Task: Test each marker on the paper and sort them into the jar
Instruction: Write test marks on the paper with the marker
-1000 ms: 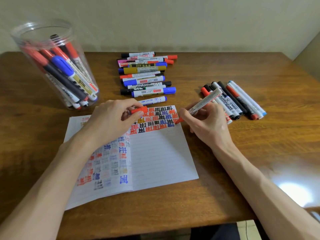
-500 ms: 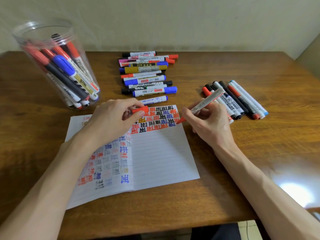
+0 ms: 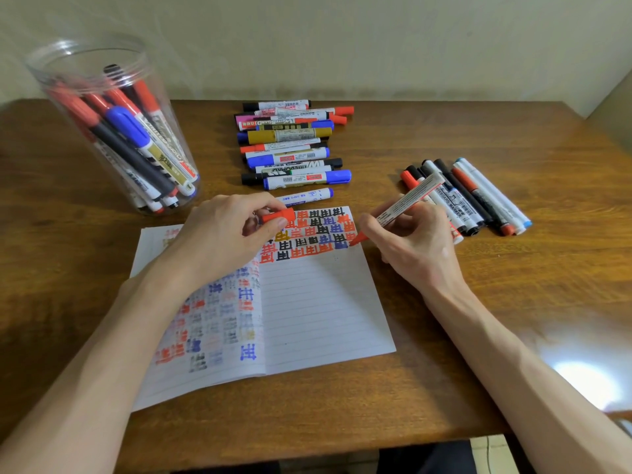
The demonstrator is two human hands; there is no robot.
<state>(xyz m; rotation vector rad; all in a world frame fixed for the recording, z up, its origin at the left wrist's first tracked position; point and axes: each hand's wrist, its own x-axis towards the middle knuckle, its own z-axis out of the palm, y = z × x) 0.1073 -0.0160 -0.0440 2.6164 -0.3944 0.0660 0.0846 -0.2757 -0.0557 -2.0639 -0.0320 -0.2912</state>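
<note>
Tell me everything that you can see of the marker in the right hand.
The red marker has a white, plastic-looking barrel with a printed label and a bare red tip. It is uncapped; its red cap is pinched in the left hand. The right hand holds the barrel like a pen, tilted, rear end up and to the right. The tip lies at the right edge of the lined paper, seemingly touching it, beside rows of test marks.

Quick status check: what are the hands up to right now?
Right hand holds uncapped red marker, tip at the paper. Left hand pinches its cap. Nothing in the way.
</note>
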